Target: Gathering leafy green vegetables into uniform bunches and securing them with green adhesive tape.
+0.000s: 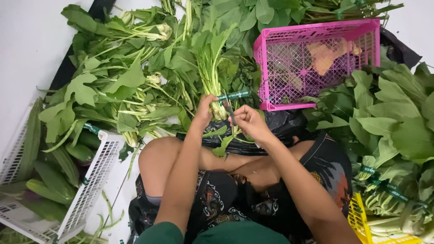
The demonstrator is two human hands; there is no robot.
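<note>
My left hand (204, 110) grips the stem end of a bunch of leafy greens (211, 58) that stands upright in front of my knees. A green tape strip (235, 95) runs from the bunch's stems to the right. My right hand (250, 122) holds a thin dark blade or tool (229, 108) close to the tape, right beside the stems. Both hands work close together above a black plastic bag (280, 124) on my lap.
A pink mesh crate (316, 31) stands behind, to the right. Loose leafy greens (113, 86) pile at the left, tied bunches (389, 131) at the right. A white crate (90, 180) at the left holds long green gourds (54, 176). A yellow crate (361, 221) sits at the bottom right.
</note>
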